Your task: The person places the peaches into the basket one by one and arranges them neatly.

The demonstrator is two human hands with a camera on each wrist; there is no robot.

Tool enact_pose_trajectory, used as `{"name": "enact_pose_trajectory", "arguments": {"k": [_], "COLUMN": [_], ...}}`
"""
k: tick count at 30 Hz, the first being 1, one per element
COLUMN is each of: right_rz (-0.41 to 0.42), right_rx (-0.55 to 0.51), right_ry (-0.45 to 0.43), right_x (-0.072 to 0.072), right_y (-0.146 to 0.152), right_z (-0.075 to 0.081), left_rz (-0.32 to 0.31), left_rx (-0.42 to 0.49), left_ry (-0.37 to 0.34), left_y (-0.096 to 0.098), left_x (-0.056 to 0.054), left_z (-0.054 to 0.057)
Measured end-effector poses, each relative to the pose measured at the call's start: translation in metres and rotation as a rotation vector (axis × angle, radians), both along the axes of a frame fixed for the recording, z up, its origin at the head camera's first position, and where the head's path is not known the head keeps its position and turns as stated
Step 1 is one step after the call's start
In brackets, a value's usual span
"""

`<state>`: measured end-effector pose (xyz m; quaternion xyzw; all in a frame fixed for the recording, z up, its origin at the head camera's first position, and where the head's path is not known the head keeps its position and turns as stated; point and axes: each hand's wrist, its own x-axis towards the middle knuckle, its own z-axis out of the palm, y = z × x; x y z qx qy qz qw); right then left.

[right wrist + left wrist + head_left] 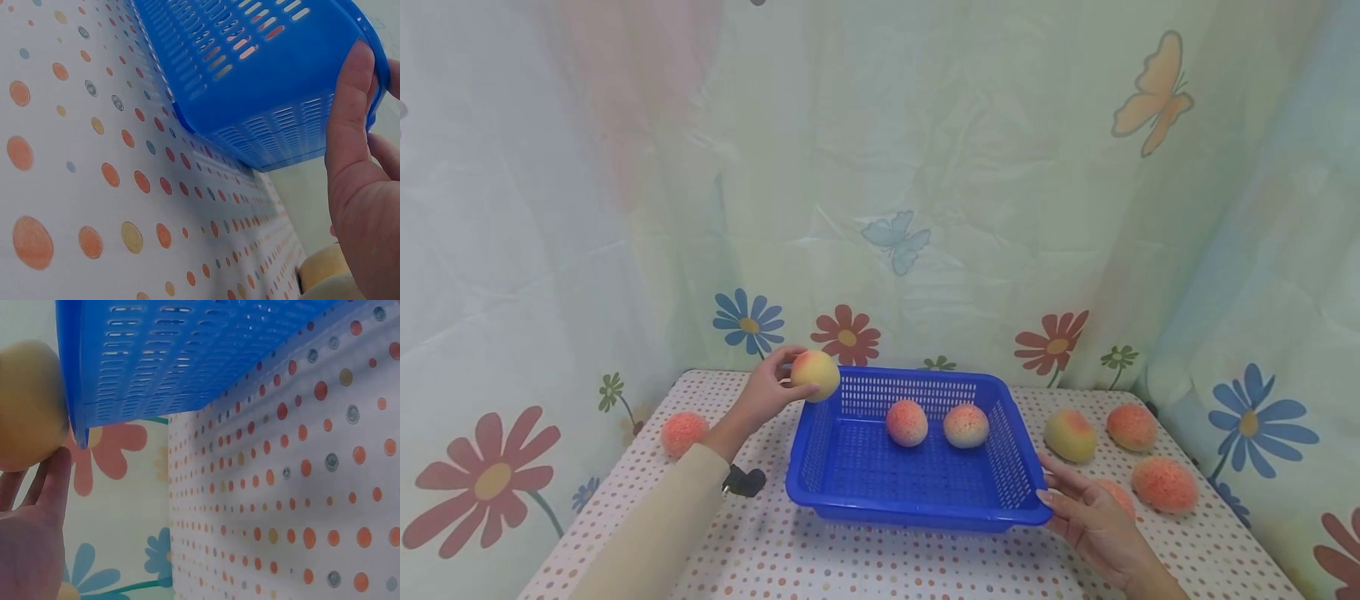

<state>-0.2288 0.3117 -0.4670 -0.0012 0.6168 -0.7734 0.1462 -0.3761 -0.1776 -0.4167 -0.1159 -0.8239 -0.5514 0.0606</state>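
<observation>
In the head view, my left hand (766,390) holds a yellow peach (822,377) with a red blush, thumb and fingers about its sides. This peach is at the back left rim of a blue plastic basket (917,513); in the left wrist view the peach (30,406) overlaps the rim's edge. My right hand (1093,525) grips the basket's front right corner, and the right wrist view has the thumb (353,106) lying along the rim. Inside the basket lie two speckled peaches, a redder one (907,423) and a paler one (966,426).
Left of the basket lie a red peach (685,434) and a small black object (745,481). On the right are a yellow peach (1071,435) and several reddish ones (1165,484), one partly behind my right hand. A flower-printed curtain (970,233) encloses the dotted tabletop (880,567).
</observation>
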Motion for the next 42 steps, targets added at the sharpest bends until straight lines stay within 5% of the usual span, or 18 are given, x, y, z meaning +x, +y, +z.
{"name": "enact_pose_trajectory", "arguments": {"k": [23,35,42], "right_rz": [-0.006,-0.033,-0.030], "right_rx": [0.023,0.027,0.031], "right_ry": [0.011,-0.011,-0.004], "right_x": [-0.001,0.000,0.001], "right_y": [0.003,-0.002,-0.002], "right_z": [-0.002,0.002,0.002], "left_rz": [-0.166,-0.273,-0.327], "left_rx": [-0.164,-0.309,-0.471], "left_ry": [-0.037,0.033,0.111], "left_y": [0.024,0.031,0.034], "left_x": [-0.024,-0.029,-0.033], "left_z": [0.004,0.010,0.009]}}
